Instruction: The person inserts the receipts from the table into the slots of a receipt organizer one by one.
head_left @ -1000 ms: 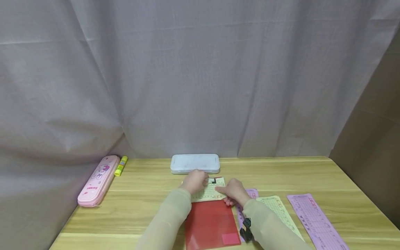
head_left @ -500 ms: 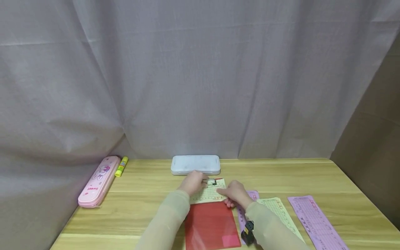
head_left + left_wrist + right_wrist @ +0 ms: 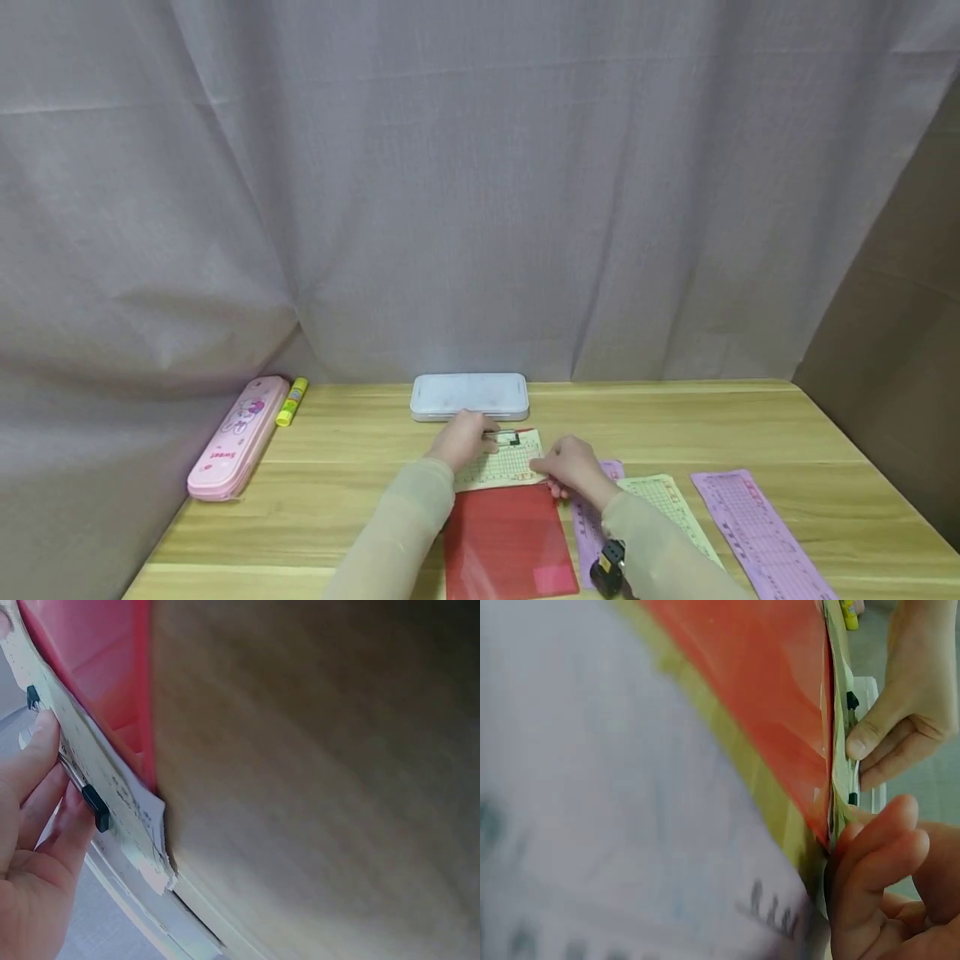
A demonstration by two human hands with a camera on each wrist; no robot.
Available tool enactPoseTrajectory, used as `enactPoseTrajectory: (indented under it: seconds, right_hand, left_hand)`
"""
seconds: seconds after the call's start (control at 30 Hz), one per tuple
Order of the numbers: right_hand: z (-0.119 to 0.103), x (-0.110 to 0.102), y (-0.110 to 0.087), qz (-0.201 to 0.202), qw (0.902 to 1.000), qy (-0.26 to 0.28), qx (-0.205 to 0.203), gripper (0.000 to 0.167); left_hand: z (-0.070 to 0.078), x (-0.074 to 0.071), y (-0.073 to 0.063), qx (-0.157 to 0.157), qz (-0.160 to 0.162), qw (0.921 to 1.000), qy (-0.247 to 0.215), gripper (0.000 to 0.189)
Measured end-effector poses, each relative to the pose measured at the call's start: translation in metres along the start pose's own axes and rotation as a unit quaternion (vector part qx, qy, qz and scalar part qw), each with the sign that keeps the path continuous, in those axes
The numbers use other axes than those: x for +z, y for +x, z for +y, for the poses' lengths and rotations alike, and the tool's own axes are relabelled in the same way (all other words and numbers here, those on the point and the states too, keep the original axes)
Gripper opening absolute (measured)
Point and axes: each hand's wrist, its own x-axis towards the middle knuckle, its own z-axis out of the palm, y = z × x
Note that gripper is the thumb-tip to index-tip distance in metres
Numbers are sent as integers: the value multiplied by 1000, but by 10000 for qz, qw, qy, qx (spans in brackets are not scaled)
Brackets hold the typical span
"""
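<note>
A red folder (image 3: 506,542) lies in front of me. Across its far end is a pale yellow printed sheet (image 3: 491,472), with a metal paper fastener (image 3: 75,771) along its edge. The fastener carries a black slider (image 3: 96,806). My left hand (image 3: 461,439) pinches the fastener; its thumb and fingers show around the thin metal bar in the left wrist view. At the sheet's right corner, my right hand (image 3: 572,465) pinches the paper, thumb on top and other fingers curled. In the right wrist view, the fingertips hide that corner.
Behind the hands stands a white case (image 3: 470,396). A pink pencil case (image 3: 238,437) and a yellow glue stick (image 3: 292,402) lie at left. To the right are a yellow sheet (image 3: 671,504) and a purple sheet (image 3: 757,529); another purple sheet (image 3: 588,533) lies partly under the right arm.
My right hand has shifted slightly to the right at the yellow sheet's corner, its thumb now nearer the edge. The left hand keeps its hold on the fastener.
</note>
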Motion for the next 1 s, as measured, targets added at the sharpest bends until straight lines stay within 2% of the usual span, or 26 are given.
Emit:
enactPoseTrajectory:
  seconds: [0.1, 0.33, 0.43, 0.53, 0.77, 0.87, 1.0]
  right_hand:
    - [4, -6, -4, 235, 9991, -186, -303, 26]
    - [16, -29, -9, 650, 9915, -337, -1077, 10]
    - [23, -39, -9, 759, 9863, -517, -1373, 14]
    - [29, -49, -12, 801, 9791, -921, -1629, 25]
    - [38, -60, -18, 478, 9680, -1652, -1827, 43]
    - [40, -61, -20, 437, 9631, -1899, -1855, 44]
    - [43, -62, -21, 498, 9605, -2029, -1840, 41]
  left_hand:
    - [3, -2, -2, -67, 0, 10000, -55, 27]
    - [-3, 2, -4, -116, 134, 9998, -82, 27]
    - [-6, 1, -5, -166, 159, 9995, -236, 28]
    - [-8, 1, -5, -180, 211, 9989, -381, 29]
    - [-11, -1, -5, -440, 111, 9938, -1017, 34]
    - [-12, -1, -4, -558, 60, 9901, -1290, 36]
    - [-12, -1, -4, -550, 14, 9897, -1320, 37]
